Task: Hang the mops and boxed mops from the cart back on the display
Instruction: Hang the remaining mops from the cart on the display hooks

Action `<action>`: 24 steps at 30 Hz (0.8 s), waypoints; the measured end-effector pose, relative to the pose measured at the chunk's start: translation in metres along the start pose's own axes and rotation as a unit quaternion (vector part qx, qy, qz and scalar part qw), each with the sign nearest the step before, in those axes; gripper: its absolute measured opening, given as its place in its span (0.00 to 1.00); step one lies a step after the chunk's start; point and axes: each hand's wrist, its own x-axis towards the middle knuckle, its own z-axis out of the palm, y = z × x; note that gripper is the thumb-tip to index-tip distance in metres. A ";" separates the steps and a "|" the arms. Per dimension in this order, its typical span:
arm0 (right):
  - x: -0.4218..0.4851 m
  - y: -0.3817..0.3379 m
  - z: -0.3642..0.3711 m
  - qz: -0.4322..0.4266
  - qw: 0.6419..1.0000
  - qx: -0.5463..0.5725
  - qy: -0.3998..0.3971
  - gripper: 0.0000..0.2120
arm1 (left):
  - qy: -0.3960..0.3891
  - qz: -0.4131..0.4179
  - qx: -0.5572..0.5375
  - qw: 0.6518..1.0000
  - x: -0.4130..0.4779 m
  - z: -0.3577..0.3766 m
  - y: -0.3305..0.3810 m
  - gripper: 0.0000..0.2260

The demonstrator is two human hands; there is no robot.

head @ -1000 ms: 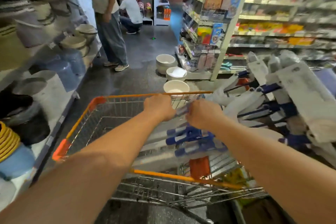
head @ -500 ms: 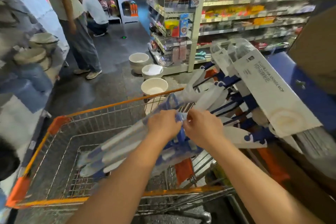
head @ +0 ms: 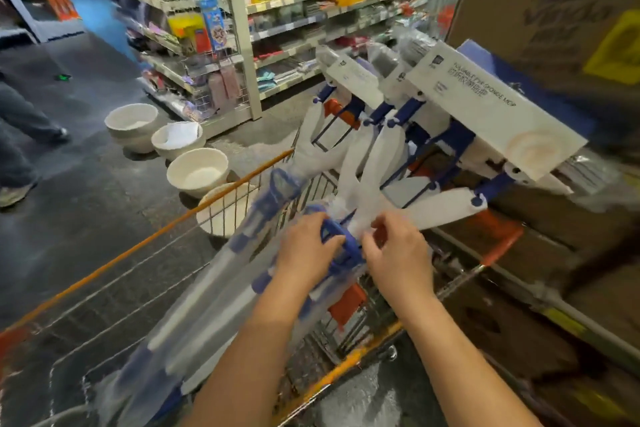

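**A:** What have the hands got?

**B:** The left hand (head: 304, 253) curls round a blue fitting (head: 341, 248) on the wrapped mops (head: 214, 288). The right hand (head: 398, 256) pinches the white plastic (head: 360, 218) just beside it. Both are about mid-bundle, probably to lift it balanced.

**A:** And how do the mops lie?

**B:** Slantwise in the cart (head: 138, 248): handles down at the near left, boxed heads (head: 485, 114) up past the far right rim. Too long to lie flat, I'd judge. Bowls (head: 197, 172) stand on the floor (head: 104, 211) beyond.
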 end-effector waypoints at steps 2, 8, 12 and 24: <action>-0.015 -0.001 0.009 0.097 0.995 0.025 -0.004 0.08 | -0.043 0.014 -0.032 0.998 -0.002 0.004 -0.016 0.21; -0.039 -0.011 0.042 0.232 0.965 0.111 -0.053 0.15 | -0.067 0.028 -0.155 0.985 -0.005 0.016 -0.036 0.22; -0.034 -0.012 0.060 0.261 0.951 0.155 -0.050 0.12 | -0.058 0.023 -0.180 0.982 -0.002 0.021 -0.042 0.17; -0.031 -0.011 0.083 0.298 0.917 0.265 -0.001 0.07 | -0.108 0.000 -0.233 0.966 0.003 0.017 -0.050 0.07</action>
